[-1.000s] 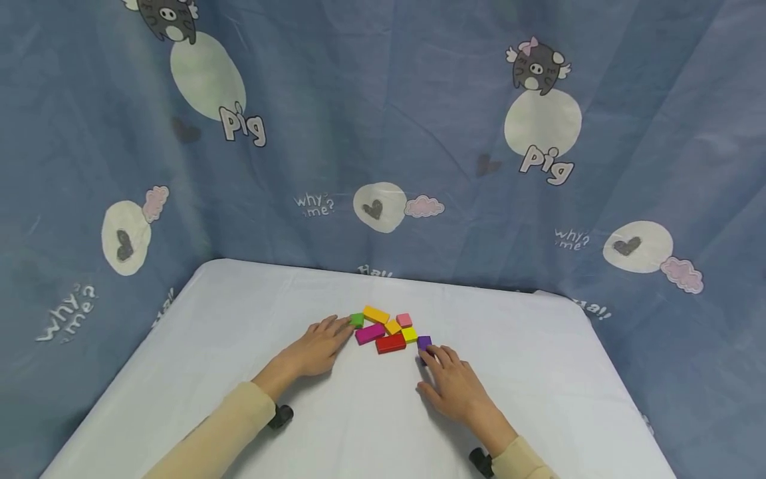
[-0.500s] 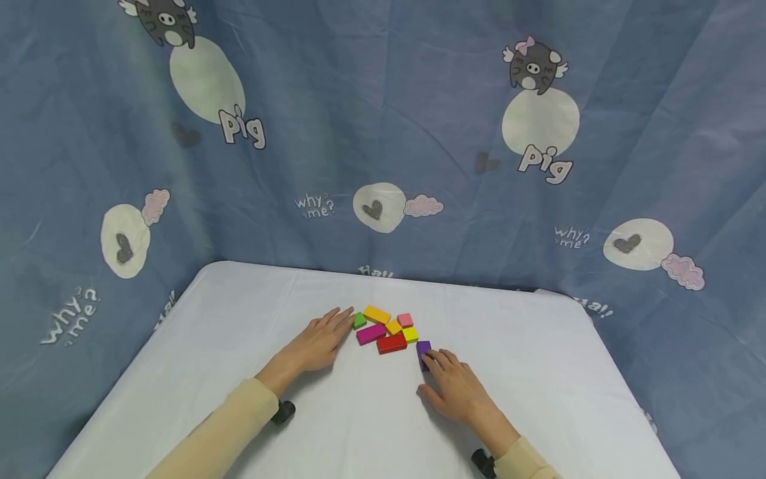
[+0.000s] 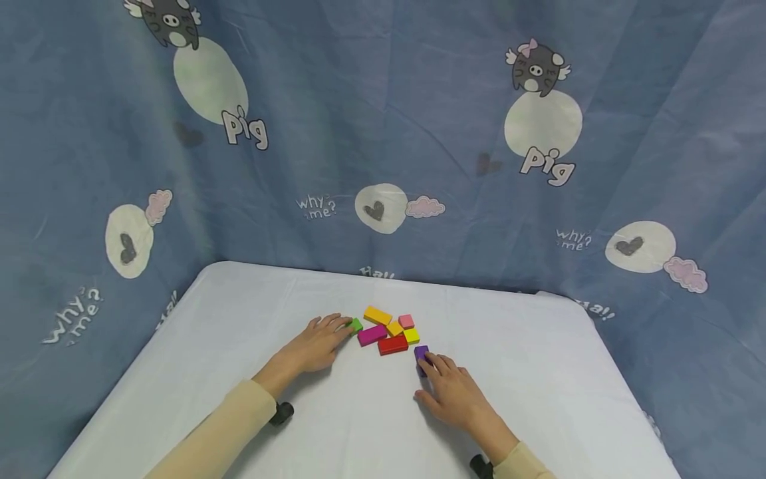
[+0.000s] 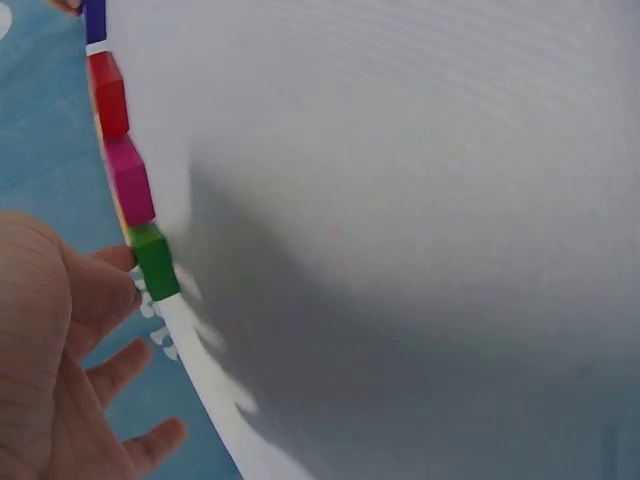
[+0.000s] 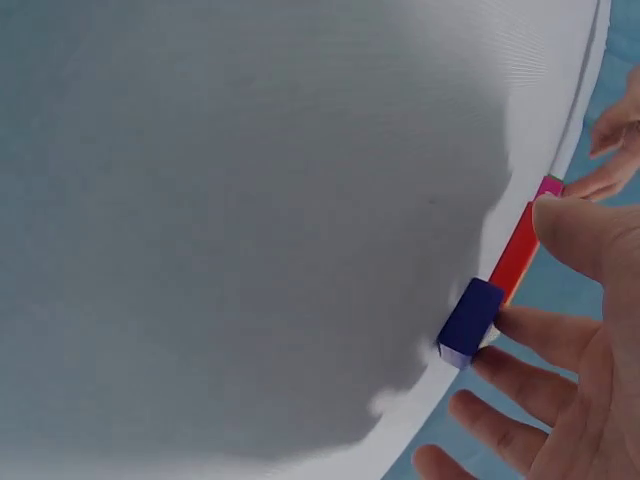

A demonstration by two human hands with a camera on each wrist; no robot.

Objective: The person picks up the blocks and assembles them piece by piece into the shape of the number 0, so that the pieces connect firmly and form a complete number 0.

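On the white table, my left hand (image 3: 320, 344) touches the small green block (image 3: 356, 326) with its fingertips; the left wrist view shows the green block (image 4: 154, 262) at the index finger, other fingers spread. My right hand (image 3: 456, 392) rests fingertips on a purple block (image 3: 421, 352), partly covering it; in the right wrist view, fingers lie along the far side of the purple block (image 5: 470, 322), the thumb held apart. Between the hands lie a magenta block (image 3: 372, 335), a red block (image 3: 393, 345), a yellow block (image 3: 411, 336) and a pink block (image 3: 406, 321).
A long orange-yellow block (image 3: 378, 315) and a small orange-yellow block (image 3: 394, 328) lie within the group, behind the magenta and red ones. White cloth covers the table (image 3: 371, 426). A blue printed curtain (image 3: 383, 133) hangs beyond its back edge.
The purple block has slid a little toward me under my right fingers. The green block has shifted slightly, now a bit nearer me, with my left fingertips on it. Other blocks stay put.
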